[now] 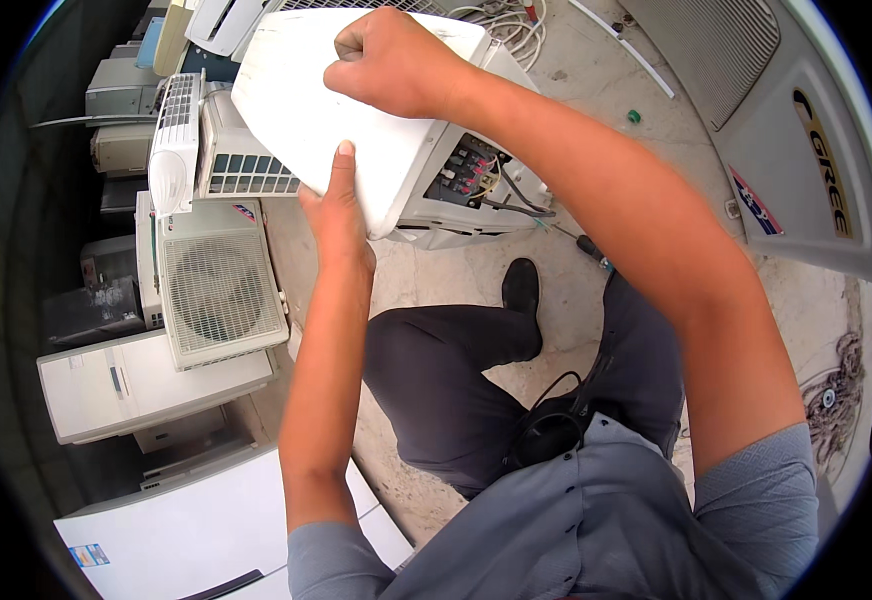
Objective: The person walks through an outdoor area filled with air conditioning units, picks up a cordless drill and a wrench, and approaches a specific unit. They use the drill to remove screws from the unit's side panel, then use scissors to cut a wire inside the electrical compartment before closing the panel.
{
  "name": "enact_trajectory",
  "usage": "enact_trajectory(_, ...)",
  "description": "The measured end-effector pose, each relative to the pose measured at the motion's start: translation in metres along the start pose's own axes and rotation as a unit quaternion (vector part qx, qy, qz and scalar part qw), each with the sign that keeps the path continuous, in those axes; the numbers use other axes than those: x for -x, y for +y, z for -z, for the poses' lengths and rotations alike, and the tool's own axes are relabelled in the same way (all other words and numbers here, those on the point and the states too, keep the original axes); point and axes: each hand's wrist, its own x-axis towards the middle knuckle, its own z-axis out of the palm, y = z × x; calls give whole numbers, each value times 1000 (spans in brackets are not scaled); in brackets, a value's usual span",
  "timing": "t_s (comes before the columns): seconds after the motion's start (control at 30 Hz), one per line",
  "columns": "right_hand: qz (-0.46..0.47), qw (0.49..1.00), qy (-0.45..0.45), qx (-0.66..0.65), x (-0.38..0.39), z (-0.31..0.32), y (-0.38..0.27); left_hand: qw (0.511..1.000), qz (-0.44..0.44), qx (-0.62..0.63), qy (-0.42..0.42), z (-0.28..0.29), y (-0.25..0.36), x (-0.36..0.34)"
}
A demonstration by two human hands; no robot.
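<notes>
In front of me is a white air conditioner outdoor unit (301, 85), tilted, with its smooth panel facing up. My left hand (336, 205) grips the panel's near left edge, thumb lying on top and the other fingers mostly hidden below the edge. Over the panel's far part, my right hand (391, 65) is curled into a fist; I see no tool in it. Whether the fist touches the panel I cannot tell. On the unit's right end, an uncovered terminal block (468, 170) shows coloured wires and dark cables.
A screwdriver with a dark handle (589, 246) is by my right knee. Another outdoor unit (218, 280) with a round fan grille and white appliances (156, 385) crowd the left. Coiled pale cable (516, 30) lies at the back; a large grey unit (806, 130) stands right.
</notes>
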Motion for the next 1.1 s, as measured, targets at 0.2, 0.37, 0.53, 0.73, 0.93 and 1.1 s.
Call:
enact_trajectory(0.2,-1,999,16,-42,1,5,1,936,-213,-275,53,-2,12,-24)
enact_trajectory(0.37,12,998,29,-51,-3,3,0,835,-314,-448,-65,-14,12,-40)
enact_trajectory(0.53,43,998,37,18,-4,9,1,909,-266,-312,80,-9,0,-21)
enact_trajectory(0.73,48,998,30,15,-5,1,2,987,104,46,111,44,-45,23)
enact_trajectory(0.93,36,998,29,30,-4,5,1,980,87,167,71,33,-43,46)
enact_trajectory(1.1,3,1000,8,-14,-9,6,10,991,69,117,20,26,-52,80)
